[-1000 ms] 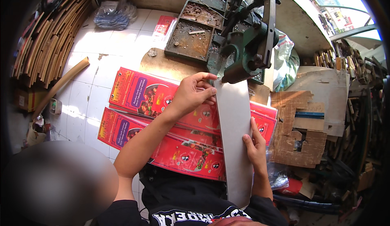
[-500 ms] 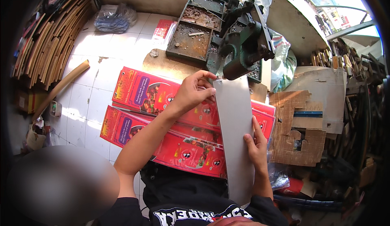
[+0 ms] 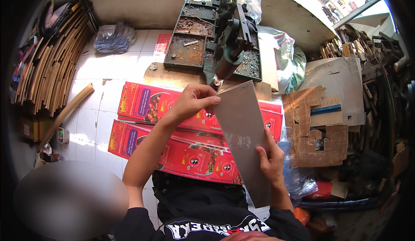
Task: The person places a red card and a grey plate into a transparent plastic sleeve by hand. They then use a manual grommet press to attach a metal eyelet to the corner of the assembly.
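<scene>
A long, flat grey panel (image 3: 242,133) slants across my lap, with a small hole near its far corner. My left hand (image 3: 194,102) pinches the panel's far left edge between thumb and fingers. Around its right edge my right hand (image 3: 270,159) is closed, thumb on top. Just beyond the panel's far end stands a dark green hand press (image 3: 229,61) with a lever. Beneath the panel and my left forearm lie red printed panels (image 3: 194,161) in two overlapping stacks, partly hidden.
Compartmented trays (image 3: 186,50) with small metal bits flank the press. Cut cardboard (image 3: 298,133) lies to the right, near a plastic sack (image 3: 285,63). Upright boards (image 3: 52,59), a cardboard tube (image 3: 67,113) and a pile of plastic bags (image 3: 114,38) are on the left.
The panel's far end has come out from under the press and swung to the right, showing its corner hole. Both hands keep hold of it. The head view has shifted too.
</scene>
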Action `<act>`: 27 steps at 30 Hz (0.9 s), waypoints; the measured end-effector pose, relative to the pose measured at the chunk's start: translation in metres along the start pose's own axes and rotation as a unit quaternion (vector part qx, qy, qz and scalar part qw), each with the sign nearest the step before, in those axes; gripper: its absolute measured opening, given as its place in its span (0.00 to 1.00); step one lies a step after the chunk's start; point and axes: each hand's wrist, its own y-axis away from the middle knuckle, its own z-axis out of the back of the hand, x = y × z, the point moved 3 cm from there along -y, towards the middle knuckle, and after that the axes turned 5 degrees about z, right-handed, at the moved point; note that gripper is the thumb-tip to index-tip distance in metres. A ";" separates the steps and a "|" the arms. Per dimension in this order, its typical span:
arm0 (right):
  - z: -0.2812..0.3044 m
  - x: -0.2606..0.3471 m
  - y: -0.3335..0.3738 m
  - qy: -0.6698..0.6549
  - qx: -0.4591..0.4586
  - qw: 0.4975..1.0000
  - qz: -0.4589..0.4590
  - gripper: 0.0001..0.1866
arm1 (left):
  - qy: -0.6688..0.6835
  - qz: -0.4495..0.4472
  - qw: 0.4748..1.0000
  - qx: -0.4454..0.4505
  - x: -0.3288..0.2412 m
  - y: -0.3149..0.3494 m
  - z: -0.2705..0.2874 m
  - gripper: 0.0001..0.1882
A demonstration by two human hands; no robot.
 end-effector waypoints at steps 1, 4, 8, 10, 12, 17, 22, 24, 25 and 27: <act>0.002 0.001 0.002 0.005 -0.004 1.000 0.007 0.31 | 0.000 -0.011 1.000 -0.004 -0.004 0.002 -0.002 0.13; 0.006 0.005 0.008 0.007 -0.014 0.999 0.027 0.31 | -0.002 -0.024 1.000 -0.008 -0.014 0.008 -0.011 0.12; 0.010 0.006 0.016 -0.030 -0.034 0.998 0.037 0.31 | 0.019 -0.039 0.999 -0.025 -0.031 0.026 -0.027 0.14; 0.007 0.005 0.022 -0.067 -0.038 0.997 0.026 0.31 | 0.048 -0.055 0.997 -0.028 -0.035 0.039 -0.031 0.16; 0.006 0.004 0.026 -0.112 -0.037 0.993 0.006 0.31 | 0.062 -0.066 0.995 -0.037 -0.040 0.049 -0.037 0.18; 0.008 0.007 0.031 -0.132 -0.068 0.987 0.061 0.32 | 0.073 -0.064 0.993 -0.067 -0.050 0.065 -0.052 0.19; 0.012 0.013 0.039 -0.177 -0.079 0.980 0.039 0.31 | 0.069 -0.090 0.990 -0.089 -0.059 0.079 -0.067 0.16; 0.014 0.016 0.043 -0.180 -0.065 0.982 0.010 0.31 | 0.129 -0.105 0.980 -0.107 -0.055 0.082 -0.073 0.14; 0.012 0.020 0.048 -0.179 -0.050 0.982 0.020 0.29 | 0.182 -0.112 0.969 -0.125 -0.046 0.082 -0.073 0.14; 0.008 0.031 0.060 -0.178 -0.020 0.983 0.038 0.26 | 0.303 -0.082 0.942 -0.119 -0.051 0.086 -0.088 0.12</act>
